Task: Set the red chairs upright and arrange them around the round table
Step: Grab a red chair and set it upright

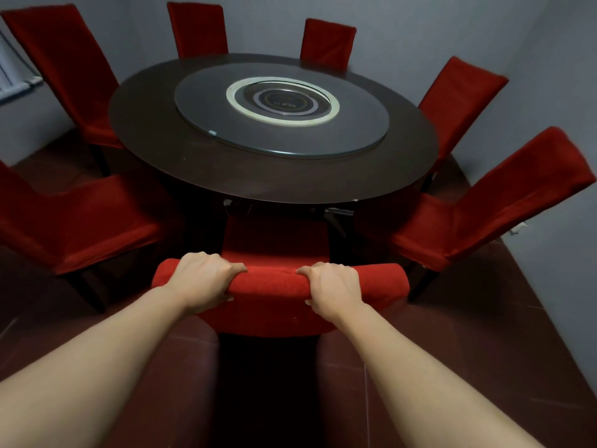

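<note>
Head | left hand (206,279), right hand (332,286) grip near chair (277,282) backrest | arms extended

no text can be read; faint yellowish marks on the dark disc (283,99) at the surface's centre are too blurred.

Your view takes in deep red fabric-covered chairs (106,218) ringing a dark brown round wooden table (226,169), its smoky grey glass turntable (361,124) banded by a pale cream ring (237,103), against plain grey walls (420,24) and maroon floor tiles (484,350).
</note>
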Demonstrator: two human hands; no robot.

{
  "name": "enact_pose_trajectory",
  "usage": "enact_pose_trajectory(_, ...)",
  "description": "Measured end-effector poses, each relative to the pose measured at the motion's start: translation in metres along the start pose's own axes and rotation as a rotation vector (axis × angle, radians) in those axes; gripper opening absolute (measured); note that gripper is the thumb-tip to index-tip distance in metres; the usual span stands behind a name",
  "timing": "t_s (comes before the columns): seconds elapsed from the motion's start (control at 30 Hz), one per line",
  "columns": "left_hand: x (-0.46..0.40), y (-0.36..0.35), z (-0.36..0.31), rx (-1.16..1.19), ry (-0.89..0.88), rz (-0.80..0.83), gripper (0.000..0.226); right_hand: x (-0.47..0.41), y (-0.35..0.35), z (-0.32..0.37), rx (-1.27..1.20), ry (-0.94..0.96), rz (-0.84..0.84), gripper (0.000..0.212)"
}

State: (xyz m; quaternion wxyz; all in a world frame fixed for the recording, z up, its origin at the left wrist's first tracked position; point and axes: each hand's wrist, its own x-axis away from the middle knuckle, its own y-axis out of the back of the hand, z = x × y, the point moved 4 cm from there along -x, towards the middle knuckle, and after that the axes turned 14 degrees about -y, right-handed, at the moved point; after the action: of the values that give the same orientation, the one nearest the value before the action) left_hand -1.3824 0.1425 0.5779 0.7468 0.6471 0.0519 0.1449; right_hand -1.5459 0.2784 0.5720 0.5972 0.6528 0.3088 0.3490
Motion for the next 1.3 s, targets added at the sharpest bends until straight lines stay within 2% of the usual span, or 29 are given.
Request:
enact_pose_trajectory(0.3, 0.006, 0.004, -0.012, 0.021, 0.099, -0.002, 0.044, 0.001, 0.002, -0.004, -0.027, 0.063, 0.012, 0.060)
enact_pose_trajectory(0.83, 0.005, -0.002, -0.013, 0.064, 0.145, -0.035, 0.044, -0.001, 0.002, -0.008, -0.043, 0.054, -0.013, 0.061)
enact_pose_trajectory(1.1, 0.004, 0.001, -0.016, 0.081, 0.163, 0.032, 0.050, 0.001, 0.003, -0.006, -0.042, 0.054, -0.003, 0.057)
enact_pose_trajectory(1.2, 0.007, 0.006, -0.019, 0.090, 0.171, 0.089, 0.057, 0.001, 0.003, -0.007, -0.051, 0.073, 0.064, 0.065)
enact_pose_trajectory(1.3, 0.010, 0.012, -0.025, 0.117, 0.192, 0.125, 0.066, -0.001, 0.006, -0.007, -0.063, 0.086, 0.185, 0.083)
